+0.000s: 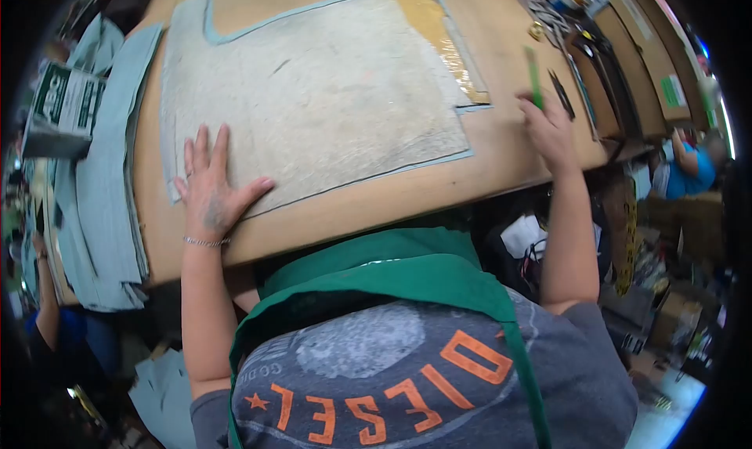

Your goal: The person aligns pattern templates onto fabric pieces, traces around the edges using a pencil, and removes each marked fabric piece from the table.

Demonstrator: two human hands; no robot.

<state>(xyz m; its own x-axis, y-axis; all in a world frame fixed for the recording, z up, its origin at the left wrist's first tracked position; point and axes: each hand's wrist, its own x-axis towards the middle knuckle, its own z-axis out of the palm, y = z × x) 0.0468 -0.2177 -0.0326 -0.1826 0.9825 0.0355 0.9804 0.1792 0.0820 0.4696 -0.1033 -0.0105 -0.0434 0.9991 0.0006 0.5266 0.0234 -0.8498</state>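
left hand (210, 189) spread on pale sheet (329, 89), right hand (550, 128) in a pinching grip on a green tool (534, 75)

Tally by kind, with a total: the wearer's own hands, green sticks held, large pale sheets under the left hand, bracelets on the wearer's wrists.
Hands: 2, left hand and right hand
Green stick: 1
Pale sheet: 1
Bracelet: 1
Total: 5

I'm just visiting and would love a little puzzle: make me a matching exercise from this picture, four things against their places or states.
1. Left hand
2. Right hand
3. Apron
4. Bracelet

A. green, worn over a grey shirt
B. silver-coloured, around a wrist
C. fingers spread on the pale sheet
D. holding a slim green tool

Pairs: 1-C, 2-D, 3-A, 4-B
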